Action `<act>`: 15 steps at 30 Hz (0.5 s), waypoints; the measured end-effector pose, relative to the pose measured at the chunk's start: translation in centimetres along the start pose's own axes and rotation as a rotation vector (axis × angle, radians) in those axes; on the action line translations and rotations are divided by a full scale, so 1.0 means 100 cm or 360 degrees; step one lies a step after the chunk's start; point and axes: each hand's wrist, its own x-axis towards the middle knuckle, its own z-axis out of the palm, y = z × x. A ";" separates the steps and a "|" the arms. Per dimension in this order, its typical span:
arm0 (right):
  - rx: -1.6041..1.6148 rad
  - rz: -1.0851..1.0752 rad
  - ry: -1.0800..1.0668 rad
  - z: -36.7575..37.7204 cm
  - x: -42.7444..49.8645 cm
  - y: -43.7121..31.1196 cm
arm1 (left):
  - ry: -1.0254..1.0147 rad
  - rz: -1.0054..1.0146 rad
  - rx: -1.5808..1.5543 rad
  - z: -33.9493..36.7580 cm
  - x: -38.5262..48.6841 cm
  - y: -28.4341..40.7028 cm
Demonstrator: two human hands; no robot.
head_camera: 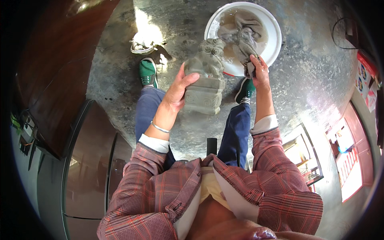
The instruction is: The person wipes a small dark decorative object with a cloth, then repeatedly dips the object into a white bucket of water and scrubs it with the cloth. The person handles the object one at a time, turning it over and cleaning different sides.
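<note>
A carved grey stone figure point(207, 78), with curled ornament at its top and a block-like base, is held by my left hand point(181, 85) around its side. My thumb lies across its near face. At the near right rim of a white basin point(273, 45), my right hand point(260, 70) grips one end of a wet grey cloth point(247, 49). The rest of that cloth trails into murky water point(226, 22) in the basin. The figure's top overlaps the basin's left edge in view. My left palm and the figure's underside are hidden.
A small basket point(143, 48) stands in bright sunlight on the mottled concrete floor point(117, 69). My green shoes point(147, 72) are planted left and right. Dark brown furniture point(87, 156) lines the left, and a red box point(367, 64) is at the far right.
</note>
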 end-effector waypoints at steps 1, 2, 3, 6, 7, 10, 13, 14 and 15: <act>0.0112 0.0028 -0.0060 -0.002 -0.008 -0.005 | 0.0013 0.0001 0.0049 0.001 0.004 -0.001; 0.0225 0.0058 -0.0122 -0.004 -0.016 -0.010 | 0.0040 -0.0024 0.0071 -0.001 0.007 -0.005; 0.0338 0.0084 -0.0185 -0.006 -0.021 -0.015 | 0.0060 0.0010 0.0118 0.003 0.010 -0.007; 0.0472 0.0157 -0.0274 -0.025 -0.026 -0.014 | 0.0105 0.0127 0.0246 0.019 0.016 -0.014; 0.0530 0.0182 -0.0254 -0.023 -0.030 -0.017 | 0.0108 0.0175 0.0280 0.023 0.019 -0.016; 0.0807 0.0116 -0.0160 0.015 -0.065 -0.022 | 0.0152 0.0369 0.0388 0.033 0.029 -0.024; 0.0136 -0.0243 -0.0231 0.062 -0.110 -0.017 | 0.0275 0.0741 0.1060 0.028 0.046 -0.040; -0.0350 -0.0482 -0.0225 0.074 -0.111 -0.013 | 0.0355 0.0874 0.1474 0.020 0.052 -0.044; -0.0843 -0.0714 -0.0205 0.081 -0.112 -0.008 | 0.0371 0.0863 0.1509 0.021 0.052 -0.045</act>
